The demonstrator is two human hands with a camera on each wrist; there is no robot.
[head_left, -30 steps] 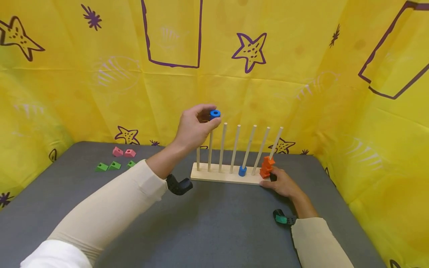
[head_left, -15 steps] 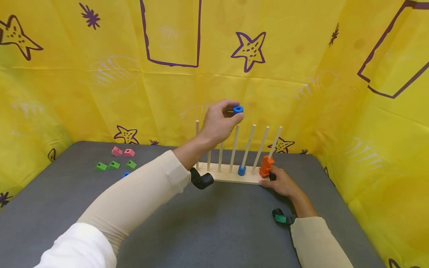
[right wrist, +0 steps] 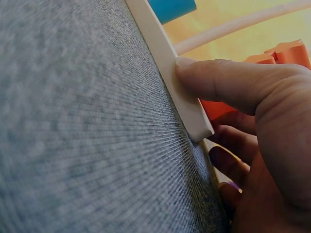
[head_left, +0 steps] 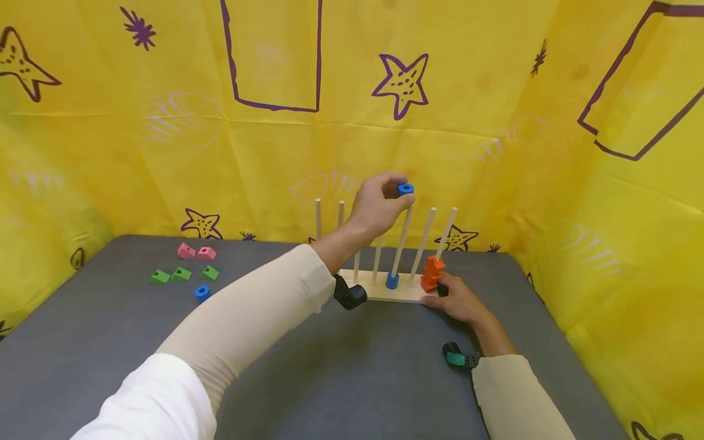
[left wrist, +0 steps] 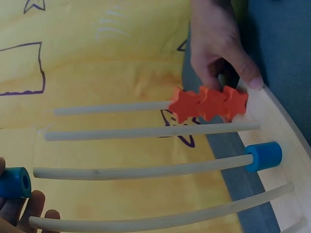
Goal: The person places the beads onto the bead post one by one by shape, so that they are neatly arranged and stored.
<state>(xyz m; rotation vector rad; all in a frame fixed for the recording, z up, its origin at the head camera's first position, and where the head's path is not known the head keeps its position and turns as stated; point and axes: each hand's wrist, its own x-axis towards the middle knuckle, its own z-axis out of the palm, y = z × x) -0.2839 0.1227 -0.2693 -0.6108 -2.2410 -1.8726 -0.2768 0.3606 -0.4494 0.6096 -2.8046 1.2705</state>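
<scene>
My left hand (head_left: 378,205) pinches a blue cylinder bead (head_left: 406,189) between thumb and fingers, its hole facing up. In the left wrist view this bead (left wrist: 15,183) is just off the tip of a wooden peg (left wrist: 146,170), a small gap between them. Another blue cylinder bead (head_left: 392,280) sits at the foot of that peg. Several orange star beads (head_left: 432,273) are stacked on the rightmost peg. My right hand (head_left: 462,302) grips the right end of the wooden base (head_left: 396,295), the thumb pressed on its front edge in the right wrist view.
On the grey table (head_left: 330,379), to the left, lie two pink beads (head_left: 206,253), three green triangular beads (head_left: 181,274) and a blue cylinder bead (head_left: 202,293). My left forearm hides part of the pegboard. A yellow patterned cloth (head_left: 264,159) hangs behind and beside the table.
My left hand has carried the blue cylinder bead to the right across the peg tops, then lowered it slightly over the peg with the blue bead. The right hand has stayed on the base.
</scene>
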